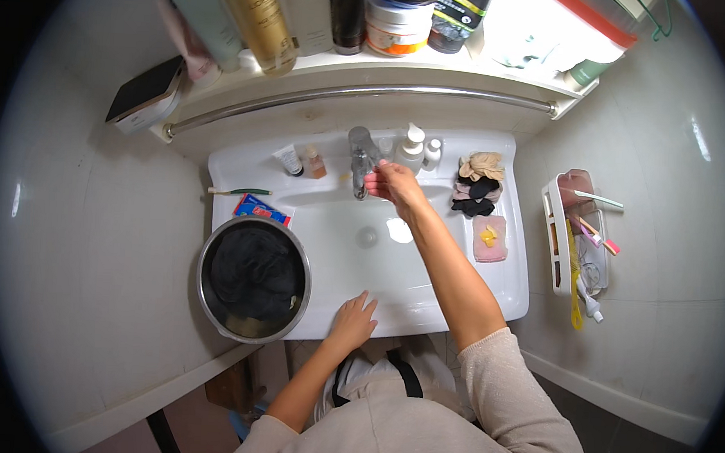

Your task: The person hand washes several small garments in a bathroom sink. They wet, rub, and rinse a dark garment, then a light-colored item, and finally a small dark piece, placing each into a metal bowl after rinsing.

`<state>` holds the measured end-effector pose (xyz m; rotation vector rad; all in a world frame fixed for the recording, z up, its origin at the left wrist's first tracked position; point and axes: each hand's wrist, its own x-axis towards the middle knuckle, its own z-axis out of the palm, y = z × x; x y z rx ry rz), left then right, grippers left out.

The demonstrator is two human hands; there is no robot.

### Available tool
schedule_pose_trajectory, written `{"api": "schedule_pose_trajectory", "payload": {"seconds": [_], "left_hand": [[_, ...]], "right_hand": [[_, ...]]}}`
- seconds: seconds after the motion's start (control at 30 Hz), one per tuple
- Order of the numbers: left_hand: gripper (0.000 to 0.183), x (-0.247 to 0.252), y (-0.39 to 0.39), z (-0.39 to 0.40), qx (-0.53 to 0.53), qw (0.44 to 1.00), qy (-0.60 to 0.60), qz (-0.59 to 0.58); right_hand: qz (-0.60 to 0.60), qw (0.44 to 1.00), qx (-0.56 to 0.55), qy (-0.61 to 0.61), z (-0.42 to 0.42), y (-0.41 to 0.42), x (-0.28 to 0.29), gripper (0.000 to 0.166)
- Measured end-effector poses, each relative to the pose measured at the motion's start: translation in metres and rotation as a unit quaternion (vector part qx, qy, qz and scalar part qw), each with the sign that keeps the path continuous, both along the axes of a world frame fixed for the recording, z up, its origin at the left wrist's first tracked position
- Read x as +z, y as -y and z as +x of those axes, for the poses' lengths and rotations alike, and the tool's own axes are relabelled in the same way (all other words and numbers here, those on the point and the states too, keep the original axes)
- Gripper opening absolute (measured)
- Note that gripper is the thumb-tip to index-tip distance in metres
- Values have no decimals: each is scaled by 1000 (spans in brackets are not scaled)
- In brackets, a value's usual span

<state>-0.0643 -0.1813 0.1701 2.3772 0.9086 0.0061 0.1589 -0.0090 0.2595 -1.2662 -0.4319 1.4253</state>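
My right hand point(395, 185) is raised at the right side of the metal faucet point(359, 158), its fingers beside the spout; whether they touch it I cannot tell. My left hand point(354, 319) rests on the front rim of the white washbasin point(329, 268), fingers spread, holding nothing. Water appears to lie in the basin, over the round drain point(367, 237). To the left, a round metal bowl point(305, 279) holds dark wet cloth point(255, 273) in cloudy water. Small folded dark and beige fabrics point(478, 186) are stacked on the basin's right ledge, behind a pink soap dish or sponge point(490, 239) with a yellow piece on it.
A green toothbrush point(250, 191) and a blue-red packet point(259, 209) lie behind the bowl. A small tube point(289, 160), an amber bottle point(315, 162) and a pump bottle point(411, 149) flank the faucet. Above runs a metal rail point(369, 91) under a toiletry shelf; a wall caddy point(557, 237) hangs right.
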Motion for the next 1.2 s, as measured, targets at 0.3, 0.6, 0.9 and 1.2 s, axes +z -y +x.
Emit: {"api": "schedule_pose_trajectory", "payload": {"seconds": [0.3, 0.6, 0.9, 1.2], "left_hand": [[41, -10, -2, 5, 46, 996, 80, 13], [37, -12, 1, 12, 128, 986, 106, -7], [34, -9, 5, 13, 142, 982, 118, 31], [37, -10, 6, 13, 152, 980, 111, 70]], "right_hand": [[46, 997, 3, 58, 8, -18, 5, 26], [47, 988, 63, 129, 21, 13, 3, 28], [79, 788, -90, 604, 96, 63, 5, 16], [67, 991, 41, 107, 15, -16, 11, 38]]}}
